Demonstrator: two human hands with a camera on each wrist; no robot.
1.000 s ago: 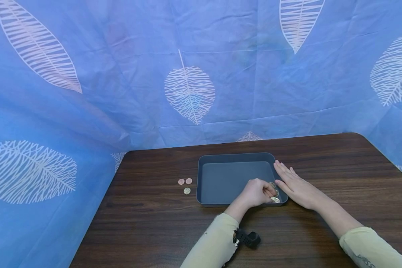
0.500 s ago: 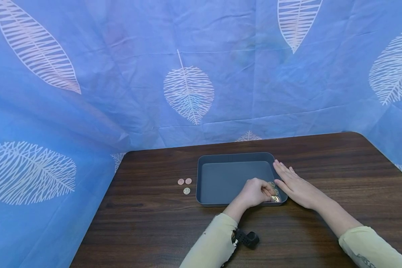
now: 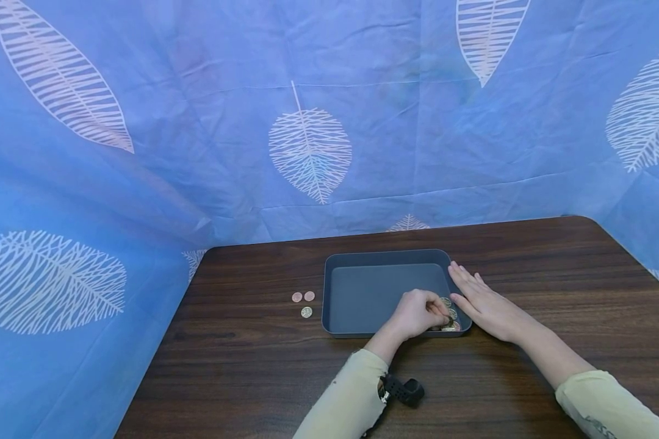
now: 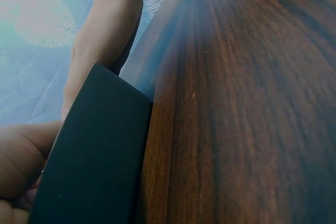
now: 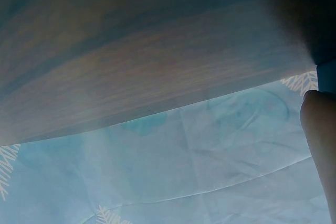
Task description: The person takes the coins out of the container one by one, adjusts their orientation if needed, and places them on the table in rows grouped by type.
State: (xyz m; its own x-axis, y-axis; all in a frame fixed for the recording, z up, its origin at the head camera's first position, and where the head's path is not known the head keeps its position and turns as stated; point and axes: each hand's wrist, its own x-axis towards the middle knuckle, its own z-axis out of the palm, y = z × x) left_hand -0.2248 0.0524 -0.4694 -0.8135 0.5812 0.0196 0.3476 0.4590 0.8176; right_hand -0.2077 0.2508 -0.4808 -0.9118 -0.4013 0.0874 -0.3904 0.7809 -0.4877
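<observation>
A dark grey rectangular tray (image 3: 384, 299) lies on the table. Several coins (image 3: 453, 327) sit bunched in its front right corner. My left hand (image 3: 414, 314) reaches over the tray's front wall with curled fingers, pinching what looks like a coin at the fingertips; the fingers partly hide the pile. In the left wrist view the tray's outer wall (image 4: 94, 145) covers the coins and most of the left hand (image 4: 21, 161). My right hand (image 3: 486, 308) lies along the tray's right wall, fingers straight, the fingertips touching the rim. Only part of a right finger (image 5: 320, 140) shows in the right wrist view.
Left of the tray, two copper coins (image 3: 303, 297) and one gold-coloured coin (image 3: 306, 312) lie on the dark wooden table (image 3: 241, 353). A blue cloth with white leaf prints (image 3: 362, 152) hangs behind the table. A black strap (image 3: 406, 390) sticks out beside the left forearm.
The left fingertips have shifted slightly among the coins, and a copper-coloured coin now shows in the pile. The right hand and the tray stay in place.
</observation>
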